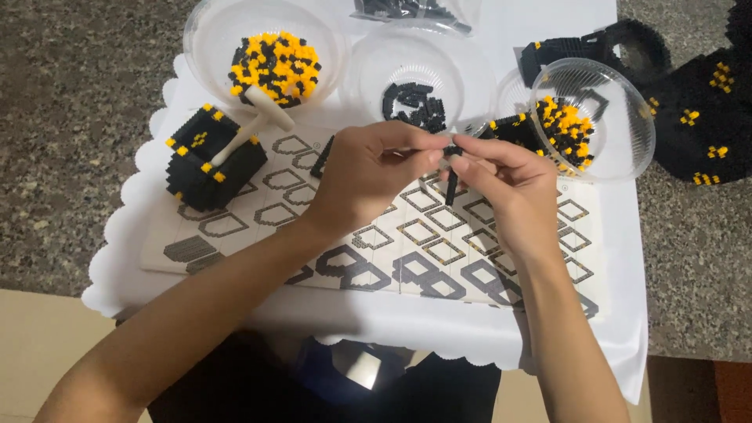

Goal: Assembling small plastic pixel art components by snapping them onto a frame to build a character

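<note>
Head view, looking down at my two bare hands over a white scalloped mat on a speckled stone counter. My left hand has thumb and forefinger pinched together on a tiny black brick piece, and my right hand meets it fingertip to fingertip, pinching a thin black strip of bricks that hangs down from the same spot; I cannot tell whether piece and strip are already joined. Both sit just above the printed instruction sheet with its outlined shape diagrams, near the sheet's top middle. Behind the hands, three clear plastic bowls: left bowl with mixed yellow and black bricks, a white tool leaning from it; middle bowl with black bricks only; right bowl, tilted, with yellow and black bricks. A half-built black block with yellow studs rests on the sheet's left corner, touching the tool's lower end. Bigger black built sections lie on the counter at far right. A clear bag of black pieces sits at the top edge.
</note>
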